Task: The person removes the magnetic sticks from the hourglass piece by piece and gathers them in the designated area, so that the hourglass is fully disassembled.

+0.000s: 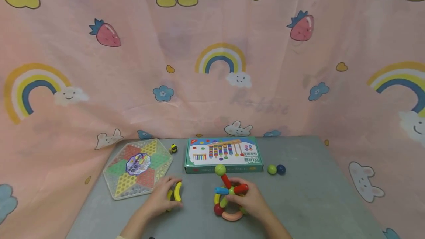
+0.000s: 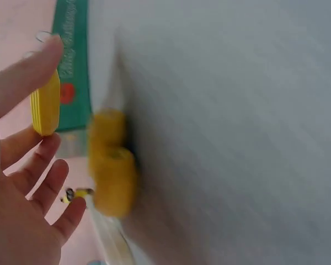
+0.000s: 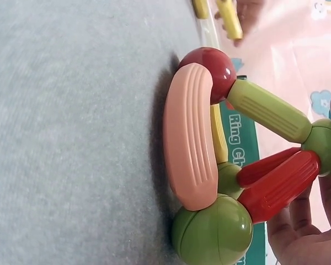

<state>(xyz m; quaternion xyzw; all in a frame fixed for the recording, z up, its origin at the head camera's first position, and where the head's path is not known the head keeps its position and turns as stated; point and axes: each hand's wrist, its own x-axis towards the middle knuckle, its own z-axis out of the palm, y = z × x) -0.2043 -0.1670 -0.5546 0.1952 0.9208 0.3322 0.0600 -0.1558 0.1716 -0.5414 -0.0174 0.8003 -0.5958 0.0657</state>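
Observation:
My left hand (image 1: 161, 197) pinches a yellow curved stick (image 2: 46, 107) between thumb and fingertip, above the table. Behind it, two more yellow pieces (image 2: 115, 179) lie on the table, blurred in the left wrist view. My right hand (image 1: 253, 199) holds a magnetic ball-and-stick structure at its upper centre, around a green ball (image 3: 322, 144). Its base ring includes a peach curved stick (image 3: 188, 135), a dark red ball (image 1: 218, 209) and a large green ball (image 3: 212, 234). A blue stick (image 1: 221, 191) juts left; a red stick topped by a light green ball (image 1: 220, 169) points up.
A green Ring Game box (image 1: 220, 170) lies behind the structure. The hexagonal board (image 1: 116, 195) is at the left, with a small black-and-yellow toy (image 1: 173, 148) beside it. Green (image 1: 272, 169) and dark blue (image 1: 281, 169) balls rest at the right. A pink printed curtain (image 1: 265, 117) hangs behind.

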